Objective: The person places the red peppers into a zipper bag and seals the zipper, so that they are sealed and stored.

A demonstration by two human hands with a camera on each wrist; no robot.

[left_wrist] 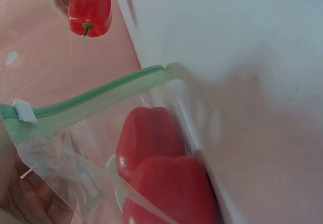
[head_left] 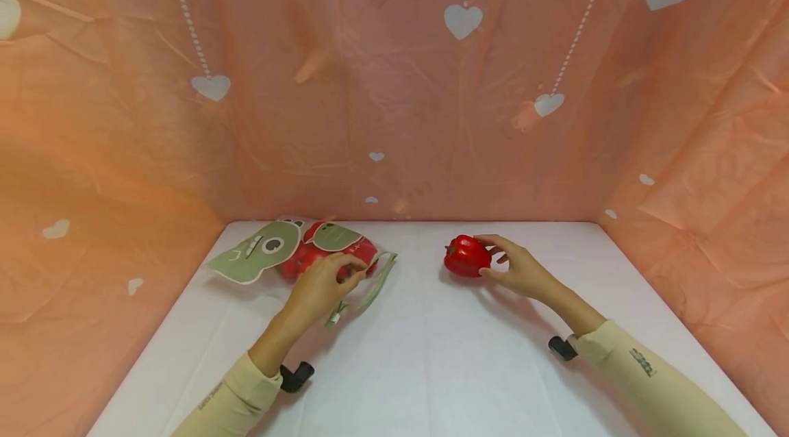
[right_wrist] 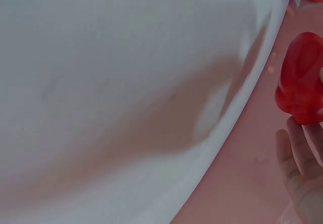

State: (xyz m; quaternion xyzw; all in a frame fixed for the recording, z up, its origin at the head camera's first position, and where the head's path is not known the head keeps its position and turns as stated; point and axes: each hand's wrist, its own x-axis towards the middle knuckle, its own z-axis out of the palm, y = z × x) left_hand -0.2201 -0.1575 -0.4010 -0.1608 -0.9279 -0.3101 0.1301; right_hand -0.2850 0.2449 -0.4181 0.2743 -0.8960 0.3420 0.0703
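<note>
My right hand [head_left: 518, 270] holds a red bell pepper [head_left: 466, 256] between thumb and fingers, its green stem pointing left. The pepper appears over the white table, with a shadow beneath. At left lies a clear zip bag [head_left: 383, 271] printed with a green cartoon animal. My left hand [head_left: 323, 284] grips the bag by its edge near the opening, fingers curled. Inside, red bell peppers [left_wrist: 171, 191] show through the film in the left wrist view. The bag's green zip strip [left_wrist: 101, 90] carries a white slider [left_wrist: 24, 111] near the hand.
The white table [head_left: 419, 368] spreads under both hands. Orange-pink sheets [head_left: 394, 115] with white hearts rise behind it and on both sides. A black wrist device [head_left: 297, 377] sits by the left cuff, another [head_left: 562, 348] by the right.
</note>
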